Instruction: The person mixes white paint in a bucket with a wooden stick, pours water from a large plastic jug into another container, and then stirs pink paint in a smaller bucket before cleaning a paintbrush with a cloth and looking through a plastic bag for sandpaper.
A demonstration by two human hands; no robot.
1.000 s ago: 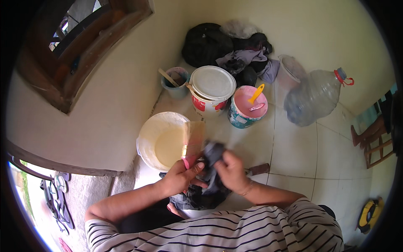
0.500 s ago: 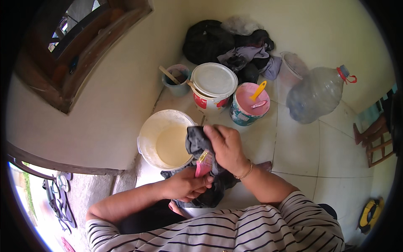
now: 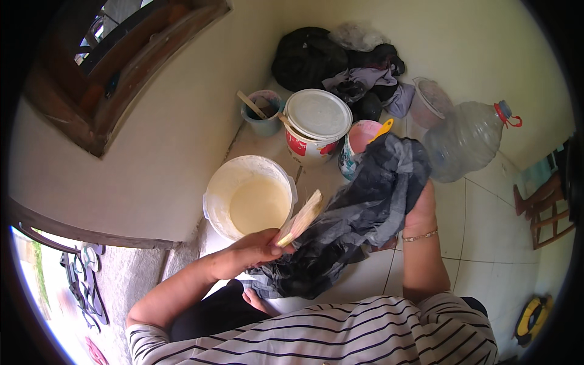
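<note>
Pale bristles of a paintbrush (image 3: 301, 220), slanting up out of the left grip (image 3: 254, 248), pinched near the base by thumb and fingers. Black-and-grey cloth (image 3: 347, 213), stretched up in front of the right grip (image 3: 421, 208), fingers hidden, closure impossible to tell; lower folds beside the left grip. Just beyond, a wide tub (image 3: 220, 191), near the floor's (image 3: 486, 219) left edge. Toward the floor's back corner, a lidded bucket (image 3: 319, 115) and a smaller pail (image 3: 348, 161), partly behind the cloth.
</note>
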